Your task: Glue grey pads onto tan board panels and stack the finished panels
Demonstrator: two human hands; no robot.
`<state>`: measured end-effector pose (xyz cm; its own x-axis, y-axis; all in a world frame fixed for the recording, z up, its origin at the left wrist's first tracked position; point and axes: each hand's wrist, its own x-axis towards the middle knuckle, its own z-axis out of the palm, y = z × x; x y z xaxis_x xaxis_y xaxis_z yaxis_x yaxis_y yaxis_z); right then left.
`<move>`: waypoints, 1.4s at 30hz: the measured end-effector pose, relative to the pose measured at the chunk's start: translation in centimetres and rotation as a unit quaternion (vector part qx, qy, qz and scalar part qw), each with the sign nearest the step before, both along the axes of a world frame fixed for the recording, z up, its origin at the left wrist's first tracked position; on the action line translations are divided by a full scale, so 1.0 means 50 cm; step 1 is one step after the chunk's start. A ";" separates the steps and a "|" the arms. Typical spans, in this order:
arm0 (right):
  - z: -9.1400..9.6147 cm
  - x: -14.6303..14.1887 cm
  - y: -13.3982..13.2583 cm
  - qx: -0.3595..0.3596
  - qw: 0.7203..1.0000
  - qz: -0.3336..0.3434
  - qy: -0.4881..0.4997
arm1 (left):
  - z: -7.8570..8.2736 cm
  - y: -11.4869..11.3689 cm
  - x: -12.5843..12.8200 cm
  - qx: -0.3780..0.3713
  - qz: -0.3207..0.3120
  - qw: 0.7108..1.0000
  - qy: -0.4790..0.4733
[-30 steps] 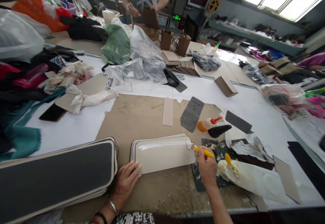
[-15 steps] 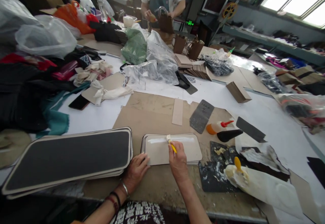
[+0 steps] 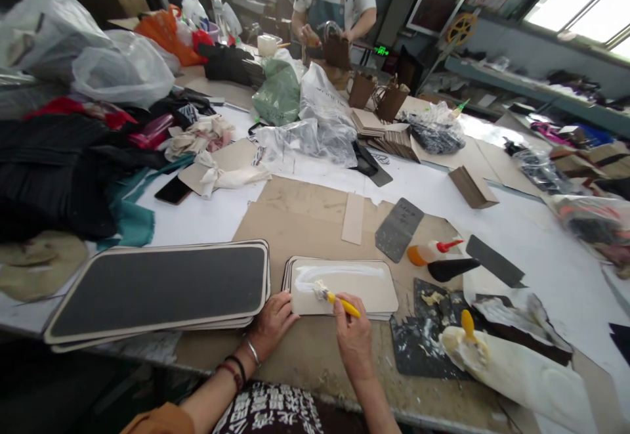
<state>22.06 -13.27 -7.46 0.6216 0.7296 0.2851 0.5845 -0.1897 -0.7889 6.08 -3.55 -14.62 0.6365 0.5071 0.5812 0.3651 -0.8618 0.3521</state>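
Note:
A yellow-handled brush (image 3: 347,304) is gripped in my right hand (image 3: 355,339), its white-coated bristles touching the top panel of a small stack of beige rounded panels (image 3: 369,289). A curved white smear of paste or glue runs along the panel's upper part and down its left side. My left hand (image 3: 273,321) lies with its fingertips at the stack's lower left corner, fingers stretched out and holding nothing. Close on its left is a stack of larger dark panels with beige borders (image 3: 167,288).
At right lie a paste-smeared dark board (image 3: 411,348), a cut white plastic container (image 3: 531,375) with another yellow handle (image 3: 467,324), and a red-tipped bottle (image 3: 433,251). Plastic bags (image 3: 315,106) and cloth (image 3: 135,220) lie beyond. Across the table a person (image 3: 335,7) handles a brown piece.
My right hand has swept the brush left and down, and the white smear now curves along the panel's left side. My left hand stays at the corner. The view has shifted slightly.

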 end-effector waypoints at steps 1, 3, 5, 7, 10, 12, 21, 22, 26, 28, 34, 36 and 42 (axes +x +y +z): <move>-0.004 0.021 -0.013 -0.009 1.000 -0.024 -0.009 | -0.001 0.000 -0.001 0.002 0.001 1.000 0.000; -0.012 0.065 -0.042 -0.031 0.997 -0.071 -0.029 | -0.003 0.000 -0.002 0.005 -0.002 1.000 -0.002; -0.016 0.108 -0.073 -0.052 0.991 -0.115 -0.048 | -0.006 0.000 -0.002 0.006 -0.007 1.000 -0.004; -0.016 0.148 -0.102 -0.067 0.983 -0.154 -0.074 | -0.008 0.001 -0.002 0.005 -0.010 1.000 -0.004; -0.010 0.194 -0.136 -0.079 0.970 -0.188 -0.130 | -0.012 0.001 -0.002 0.002 -0.009 1.000 -0.007; -0.005 0.206 -0.148 -0.081 0.963 -0.200 -0.160 | -0.014 0.001 -0.001 -0.004 -0.012 1.000 -0.011; -0.001 0.022 -0.074 -0.014 0.992 -0.062 -0.108 | -0.021 -0.007 -0.006 -0.048 -0.005 0.999 -0.010; 0.003 -0.006 -0.060 -0.006 0.996 -0.037 -0.084 | -0.022 -0.007 -0.007 -0.057 -0.004 0.998 -0.009; 0.016 -0.080 -0.017 0.018 0.999 0.032 -0.008 | -0.027 -0.006 -0.006 -0.078 0.002 0.997 -0.011; 0.016 -0.092 -0.008 0.024 0.998 0.048 0.015 | -0.027 -0.005 -0.005 -0.077 0.004 0.997 -0.013; -0.013 -0.052 -0.034 0.009 0.997 0.003 0.074 | -0.020 -0.001 -0.007 -0.064 -0.008 0.998 -0.002; -0.023 -0.014 -0.061 -0.005 0.997 -0.040 0.068 | -0.019 0.000 -0.008 -0.064 -0.014 0.998 0.002; -0.028 0.144 -0.161 -0.066 0.976 -0.204 -0.022 | -0.031 0.003 -0.013 -0.068 -0.023 0.997 -0.010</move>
<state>29.28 -21.33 -8.89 0.8577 0.4554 0.2387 0.4719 -0.5130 -0.7170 5.45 -3.41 -16.17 0.6507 0.5522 0.5212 0.3179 -0.8214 0.4735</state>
